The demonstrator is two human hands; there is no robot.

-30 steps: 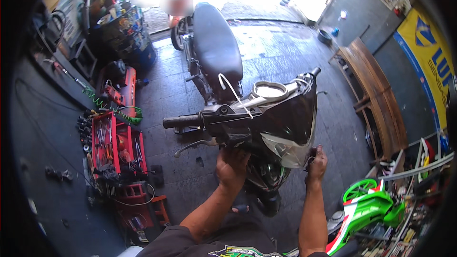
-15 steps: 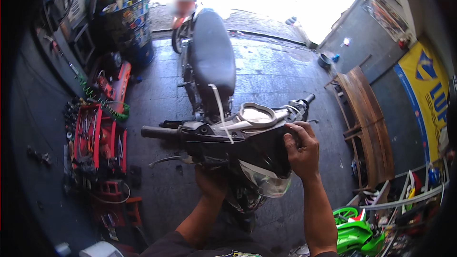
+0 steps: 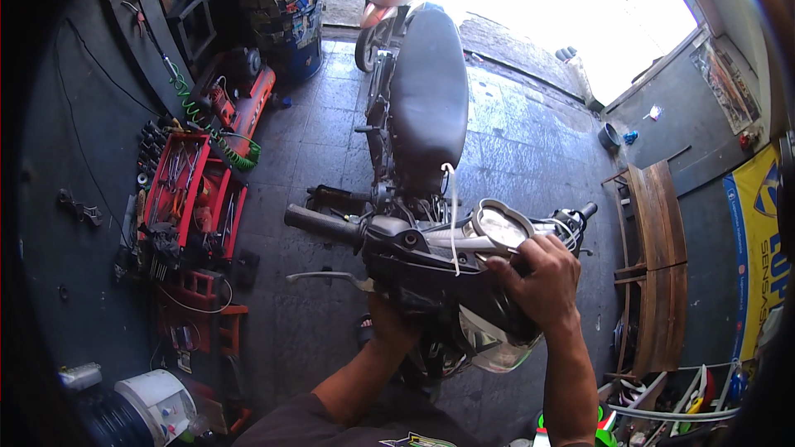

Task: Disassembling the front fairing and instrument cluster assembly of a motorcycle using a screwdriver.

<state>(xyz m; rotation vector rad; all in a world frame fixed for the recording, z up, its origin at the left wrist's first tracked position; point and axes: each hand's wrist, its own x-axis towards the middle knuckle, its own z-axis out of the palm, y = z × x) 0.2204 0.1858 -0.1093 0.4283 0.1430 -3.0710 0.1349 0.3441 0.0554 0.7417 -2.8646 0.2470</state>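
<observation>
A motorcycle stands before me, its black seat (image 3: 429,91) pointing away toward the doorway. Its black front cover (image 3: 426,281) sits at the handlebar, with a clear headlight lens (image 3: 501,349) below. My right hand (image 3: 542,280) is closed over the cover's top right edge, beside the speedometer (image 3: 502,227). My left hand (image 3: 391,321) reaches under the cover's left side, and its fingers are hidden. Just above that hand are the silver lever (image 3: 330,276) and the black handlebar grip (image 3: 321,222). A thin white strip (image 3: 453,219) stretches from the seat's front to the cover.
On the left are a red toolbox (image 3: 172,186) full of tools and a red air compressor (image 3: 248,108) with a green coiled hose. A wooden bench (image 3: 658,248) lines the right side. Another motorcycle (image 3: 389,0) stands at the doorway, near a dark drum (image 3: 286,21).
My view has shifted, so the scene sits farther right. My right hand has slid along the cover's top edge toward the speedometer, its fingers curling more. My left hand stays under the cover.
</observation>
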